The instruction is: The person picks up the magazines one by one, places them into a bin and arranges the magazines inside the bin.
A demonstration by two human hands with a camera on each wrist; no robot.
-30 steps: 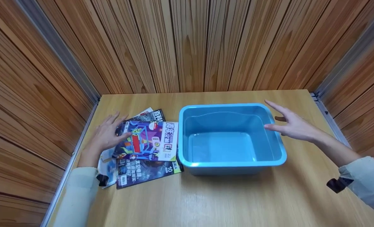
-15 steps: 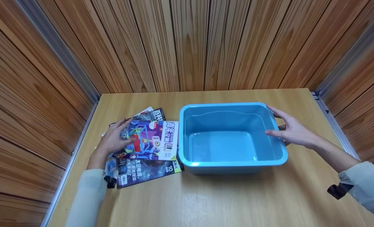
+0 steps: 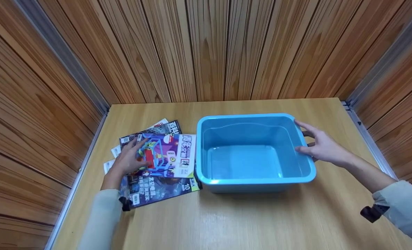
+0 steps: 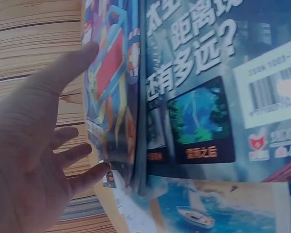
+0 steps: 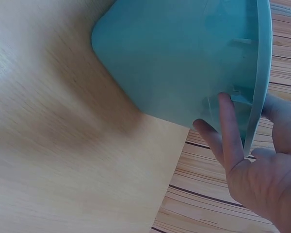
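A fanned stack of magazines lies left of a blue plastic tub (image 3: pixel 254 173) on the wooden table (image 3: pixel 247 218). My left hand (image 3: pixel 131 158) rests on the top magazine (image 3: pixel 173 154), a colourful cartoon cover. In the left wrist view my left hand (image 4: pixel 24 145) has its thumb on that cover (image 4: pixel 109 73) and its fingertips at the cover's near corner. My right hand (image 3: pixel 318 146) grips the tub's right rim. In the right wrist view its fingers (image 5: pixel 228 131) lie against the tub's outer wall (image 5: pixel 174 58), and the thumb is across the rim. The tub is empty.
A dark magazine (image 3: pixel 160 187) and paler ones (image 3: pixel 114 151) stick out from under the top one. Wood-panelled walls close in the table at the back and on both sides. Bare tabletop (image 5: pixel 63 145) lies in front of the tub.
My right hand came down from above the tub and took hold of its right rim. My left hand slid right, further onto the top magazine.
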